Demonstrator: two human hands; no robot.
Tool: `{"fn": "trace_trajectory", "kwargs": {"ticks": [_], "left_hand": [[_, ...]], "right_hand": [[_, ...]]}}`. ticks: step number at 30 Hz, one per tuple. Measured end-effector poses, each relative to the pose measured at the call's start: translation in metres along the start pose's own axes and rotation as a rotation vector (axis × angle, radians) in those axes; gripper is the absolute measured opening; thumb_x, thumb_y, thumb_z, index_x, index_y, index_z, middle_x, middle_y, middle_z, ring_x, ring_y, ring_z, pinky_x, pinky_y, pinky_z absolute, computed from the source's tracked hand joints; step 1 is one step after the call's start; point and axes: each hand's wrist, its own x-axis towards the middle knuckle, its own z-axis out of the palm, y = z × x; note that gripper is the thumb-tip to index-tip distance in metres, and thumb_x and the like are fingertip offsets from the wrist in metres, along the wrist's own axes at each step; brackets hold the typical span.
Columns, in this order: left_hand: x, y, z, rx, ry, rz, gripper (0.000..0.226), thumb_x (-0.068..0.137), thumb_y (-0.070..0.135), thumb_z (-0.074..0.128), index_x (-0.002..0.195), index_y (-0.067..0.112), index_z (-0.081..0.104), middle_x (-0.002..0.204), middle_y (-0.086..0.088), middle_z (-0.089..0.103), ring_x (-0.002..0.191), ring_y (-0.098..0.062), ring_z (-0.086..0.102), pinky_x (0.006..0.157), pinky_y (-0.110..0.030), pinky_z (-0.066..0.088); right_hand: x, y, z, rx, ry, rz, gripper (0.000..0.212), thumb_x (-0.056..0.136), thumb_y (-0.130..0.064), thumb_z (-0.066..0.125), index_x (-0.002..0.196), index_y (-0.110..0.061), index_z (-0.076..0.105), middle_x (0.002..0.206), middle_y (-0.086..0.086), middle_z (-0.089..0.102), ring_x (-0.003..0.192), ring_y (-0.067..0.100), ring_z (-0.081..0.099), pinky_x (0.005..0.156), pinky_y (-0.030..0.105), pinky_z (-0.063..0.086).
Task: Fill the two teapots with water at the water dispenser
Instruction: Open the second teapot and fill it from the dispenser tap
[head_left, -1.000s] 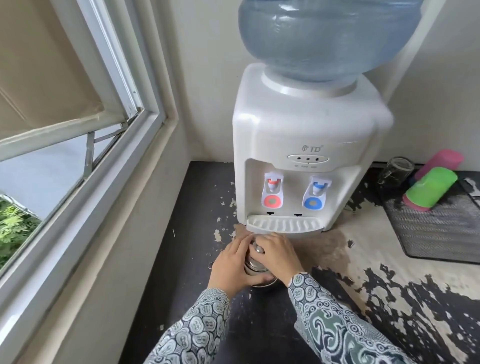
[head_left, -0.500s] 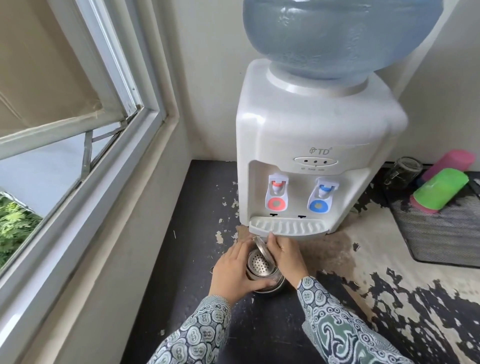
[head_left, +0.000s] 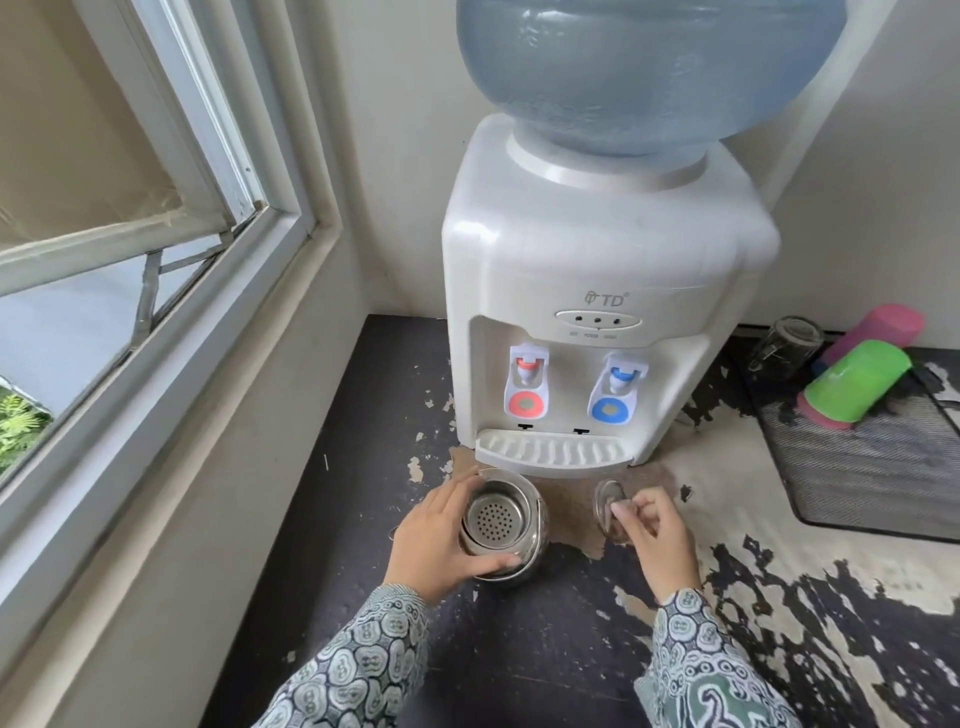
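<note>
A small steel teapot stands on the counter just in front of the white water dispenser. Its top is uncovered and a perforated strainer sits inside. My left hand wraps around the pot's left side. To the right, my right hand pinches the pot's round lid by its knob, low over the counter. The dispenser has a red tap, a blue tap and a drip tray. Only one teapot is in view.
A blue water bottle tops the dispenser. At the right, a black mesh tray holds a green cup, a pink cup and a glass. A window and wall close the left side. The counter's dark coating is peeling.
Both hands were on the closed teapot. My right hand lifted the lid off and carried it to the right, exposing the strainer. My left hand stayed on the pot.
</note>
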Motion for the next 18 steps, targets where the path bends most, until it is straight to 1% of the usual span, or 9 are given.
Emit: {"fn": "trace_trajectory", "kwargs": {"ticks": [2,4,6,8,11,13,15,16,18], "left_hand": [[0.000,0.001,-0.001,-0.006,-0.008,0.000,0.091,0.055,0.080,0.060,0.132,0.040,0.034,0.136,0.033,0.029,0.124,0.001,0.041,0.099,-0.020,0.033],[-0.001,0.005,-0.002,-0.022,-0.025,-0.019,0.091,0.055,0.078,0.061,0.133,0.039,0.034,0.136,0.033,0.028,0.126,0.000,0.040,0.102,-0.021,0.032],[-0.001,0.007,-0.004,-0.047,-0.043,-0.035,0.092,0.056,0.075,0.064,0.135,0.038,0.033,0.139,0.029,0.030,0.128,-0.002,0.039,0.105,-0.026,0.034],[-0.001,0.009,-0.004,-0.080,-0.070,-0.055,0.093,0.057,0.069,0.069,0.136,0.036,0.033,0.143,0.023,0.031,0.130,-0.004,0.036,0.108,-0.027,0.032],[-0.001,0.012,-0.004,-0.128,-0.093,-0.079,0.093,0.060,0.059,0.076,0.137,0.030,0.034,0.146,0.015,0.031,0.134,-0.007,0.033,0.111,-0.026,0.026],[-0.001,0.013,-0.003,-0.138,-0.093,-0.095,0.093,0.060,0.055,0.077,0.138,0.027,0.034,0.147,0.011,0.033,0.135,-0.008,0.032,0.113,-0.029,0.025],[-0.003,0.016,-0.003,-0.143,-0.088,-0.112,0.093,0.061,0.054,0.078,0.138,0.026,0.034,0.148,0.010,0.033,0.135,-0.008,0.031,0.113,-0.031,0.025],[-0.003,0.017,-0.003,-0.141,-0.089,-0.118,0.093,0.061,0.053,0.078,0.138,0.025,0.034,0.148,0.009,0.033,0.135,-0.008,0.031,0.114,-0.031,0.025],[-0.004,0.018,-0.002,-0.132,-0.084,-0.129,0.094,0.061,0.054,0.078,0.139,0.024,0.034,0.148,0.009,0.032,0.135,-0.008,0.031,0.114,-0.030,0.025]], "right_hand": [[0.000,0.010,0.000,-0.056,-0.019,0.042,0.016,0.079,-0.016,0.069,0.076,-0.013,0.053,0.063,0.000,0.054,0.057,0.014,0.050,0.054,0.025,0.041],[0.002,0.017,0.001,-0.085,-0.067,0.071,0.016,0.078,-0.015,0.069,0.077,-0.015,0.054,0.063,0.001,0.054,0.057,0.017,0.050,0.058,0.038,0.044],[0.002,0.019,0.002,-0.104,-0.123,0.079,0.016,0.077,-0.014,0.070,0.079,-0.015,0.054,0.063,0.003,0.054,0.057,0.019,0.049,0.060,0.042,0.047],[0.001,0.019,0.002,-0.104,-0.153,0.083,0.017,0.078,-0.013,0.069,0.083,-0.016,0.054,0.062,0.002,0.051,0.056,0.019,0.049,0.060,0.041,0.046],[-0.002,0.011,0.006,-0.065,-0.117,0.027,0.019,0.080,-0.014,0.066,0.090,-0.019,0.050,0.061,-0.001,0.046,0.056,0.019,0.047,0.055,0.034,0.041],[-0.004,-0.001,0.013,0.019,-0.122,-0.002,0.014,0.084,-0.018,0.062,0.093,-0.019,0.051,0.066,-0.001,0.050,0.061,0.019,0.051,0.056,0.029,0.041],[-0.006,-0.015,0.023,0.049,-0.212,-0.035,0.015,0.086,-0.026,0.058,0.098,-0.019,0.052,0.078,0.002,0.057,0.070,0.016,0.055,0.060,0.023,0.040],[-0.008,-0.022,0.029,0.036,-0.291,-0.045,0.021,0.087,-0.030,0.057,0.104,-0.020,0.051,0.088,0.002,0.058,0.076,0.014,0.055,0.063,0.020,0.040],[-0.009,-0.034,0.040,0.014,-0.461,-0.031,0.036,0.090,-0.037,0.051,0.120,-0.018,0.046,0.112,0.003,0.055,0.097,0.015,0.054,0.080,0.024,0.042]]}}
